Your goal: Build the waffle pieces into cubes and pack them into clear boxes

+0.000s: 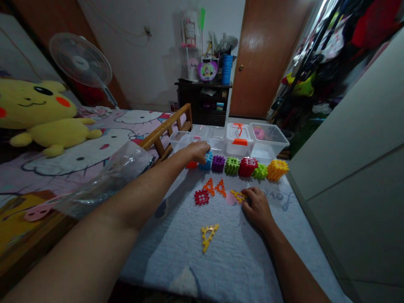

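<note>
- Yellow triangle (205,243): alone, on blue cloth (236,256).
- Right hand (257,206): fingers bent, touching second yellow triangle (235,194); grip unclear.
- Left hand (198,151): at blue stack (205,163); grip unclear.
- Red square (201,197): beside two orange triangles (223,188).

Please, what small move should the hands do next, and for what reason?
Probably the left hand should lift one piece from the blue stack: it is at that stack, and a red square piece lies loose in front, but no blue one does.
</note>
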A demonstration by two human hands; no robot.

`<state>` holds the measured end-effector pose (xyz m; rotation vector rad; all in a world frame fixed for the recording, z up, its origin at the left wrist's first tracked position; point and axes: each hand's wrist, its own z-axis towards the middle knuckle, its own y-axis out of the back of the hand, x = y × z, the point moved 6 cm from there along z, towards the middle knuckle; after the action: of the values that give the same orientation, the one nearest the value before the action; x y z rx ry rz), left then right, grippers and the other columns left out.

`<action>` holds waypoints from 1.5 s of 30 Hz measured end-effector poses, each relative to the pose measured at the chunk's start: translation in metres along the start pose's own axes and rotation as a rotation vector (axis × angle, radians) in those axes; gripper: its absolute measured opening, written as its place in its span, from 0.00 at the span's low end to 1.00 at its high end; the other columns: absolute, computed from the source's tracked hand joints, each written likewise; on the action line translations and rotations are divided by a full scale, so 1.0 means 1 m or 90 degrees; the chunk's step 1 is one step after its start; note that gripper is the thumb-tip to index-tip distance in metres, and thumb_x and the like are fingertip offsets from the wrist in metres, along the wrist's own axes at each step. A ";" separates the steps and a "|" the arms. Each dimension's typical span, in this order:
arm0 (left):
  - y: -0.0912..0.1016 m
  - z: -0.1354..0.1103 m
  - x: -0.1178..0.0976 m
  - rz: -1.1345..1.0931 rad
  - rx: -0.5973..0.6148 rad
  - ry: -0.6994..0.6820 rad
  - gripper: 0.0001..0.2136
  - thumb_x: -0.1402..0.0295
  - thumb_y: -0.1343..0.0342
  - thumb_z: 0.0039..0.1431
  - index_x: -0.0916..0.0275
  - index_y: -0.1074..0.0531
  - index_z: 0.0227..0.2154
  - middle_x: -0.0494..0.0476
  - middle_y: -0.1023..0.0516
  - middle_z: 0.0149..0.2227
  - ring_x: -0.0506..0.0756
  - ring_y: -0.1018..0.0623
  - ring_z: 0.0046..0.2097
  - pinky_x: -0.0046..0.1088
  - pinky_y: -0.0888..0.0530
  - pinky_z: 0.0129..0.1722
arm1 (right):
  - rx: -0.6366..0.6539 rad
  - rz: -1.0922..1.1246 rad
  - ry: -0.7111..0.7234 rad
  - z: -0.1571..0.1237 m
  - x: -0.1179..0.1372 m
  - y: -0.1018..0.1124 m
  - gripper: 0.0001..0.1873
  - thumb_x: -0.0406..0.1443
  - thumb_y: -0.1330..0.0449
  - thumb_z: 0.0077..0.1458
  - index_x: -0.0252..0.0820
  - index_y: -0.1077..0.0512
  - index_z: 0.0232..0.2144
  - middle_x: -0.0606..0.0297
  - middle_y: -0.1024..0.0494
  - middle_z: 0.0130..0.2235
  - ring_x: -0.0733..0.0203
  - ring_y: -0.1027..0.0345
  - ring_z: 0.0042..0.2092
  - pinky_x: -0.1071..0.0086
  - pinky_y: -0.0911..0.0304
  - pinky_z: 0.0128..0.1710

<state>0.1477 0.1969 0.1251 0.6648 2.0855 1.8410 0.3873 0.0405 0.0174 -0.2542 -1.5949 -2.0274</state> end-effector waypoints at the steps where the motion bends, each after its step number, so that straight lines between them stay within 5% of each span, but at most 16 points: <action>1: -0.001 0.002 0.000 -0.002 0.003 0.001 0.26 0.67 0.37 0.41 0.63 0.28 0.48 0.64 0.27 0.50 0.63 0.27 0.50 0.33 0.28 0.45 | 0.001 0.002 -0.001 0.000 0.000 0.000 0.18 0.31 0.45 0.51 0.41 0.26 0.44 0.56 0.27 0.45 0.51 0.36 0.48 0.58 0.42 0.50; 13: -0.012 0.011 0.007 -0.019 0.075 0.037 0.25 0.67 0.35 0.40 0.60 0.25 0.46 0.61 0.25 0.50 0.62 0.25 0.49 0.31 0.28 0.45 | 0.007 -0.006 -0.007 0.000 0.001 0.001 0.18 0.30 0.45 0.50 0.40 0.25 0.44 0.56 0.27 0.45 0.51 0.36 0.48 0.59 0.42 0.51; 19: -0.008 0.007 0.007 -0.026 0.062 0.044 0.31 0.67 0.34 0.40 0.61 0.28 0.53 0.63 0.27 0.54 0.64 0.27 0.53 0.33 0.29 0.48 | 0.004 -0.012 -0.002 0.000 0.001 0.001 0.18 0.30 0.45 0.50 0.40 0.25 0.44 0.56 0.26 0.45 0.51 0.36 0.48 0.59 0.42 0.49; 22: 0.003 -0.003 0.003 -0.027 0.011 0.036 0.31 0.68 0.35 0.43 0.63 0.30 0.54 0.65 0.29 0.56 0.64 0.29 0.55 0.35 0.30 0.52 | -0.004 -0.011 0.003 0.000 0.001 0.001 0.17 0.30 0.44 0.51 0.40 0.25 0.43 0.55 0.26 0.45 0.51 0.35 0.47 0.59 0.41 0.48; 27: 0.021 -0.048 -0.021 -0.048 -0.186 -0.028 0.22 0.69 0.41 0.54 0.64 0.31 0.53 0.63 0.29 0.53 0.61 0.30 0.55 0.37 0.34 0.56 | -0.011 -0.005 0.010 0.000 0.001 0.001 0.17 0.30 0.45 0.50 0.39 0.25 0.44 0.55 0.27 0.45 0.50 0.36 0.47 0.58 0.41 0.49; 37: -0.074 -0.131 -0.068 -0.279 -0.118 -0.070 0.14 0.66 0.40 0.56 0.61 0.28 0.46 0.61 0.27 0.49 0.60 0.29 0.51 0.37 0.32 0.53 | -0.039 -0.014 0.019 -0.001 0.003 0.003 0.17 0.29 0.45 0.50 0.39 0.25 0.42 0.55 0.26 0.44 0.50 0.35 0.47 0.58 0.40 0.48; 41: -0.087 -0.140 -0.078 -0.295 -0.111 -0.033 0.14 0.64 0.39 0.56 0.61 0.27 0.44 0.61 0.26 0.46 0.60 0.28 0.49 0.35 0.32 0.50 | -0.105 -0.016 0.056 -0.002 0.022 0.012 0.15 0.29 0.45 0.53 0.41 0.25 0.42 0.56 0.26 0.46 0.50 0.36 0.49 0.56 0.42 0.51; 45: -0.086 -0.141 -0.075 -0.307 -0.106 -0.010 0.12 0.60 0.38 0.55 0.62 0.27 0.37 0.59 0.26 0.41 0.59 0.28 0.45 0.34 0.31 0.46 | -0.056 -0.035 0.146 -0.003 0.057 0.007 0.15 0.32 0.45 0.58 0.45 0.25 0.46 0.57 0.25 0.51 0.48 0.40 0.54 0.52 0.48 0.56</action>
<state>0.1283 0.0308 0.0541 0.1150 1.8476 1.6905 0.3434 0.0197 0.0487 -0.0076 -1.3883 -2.0870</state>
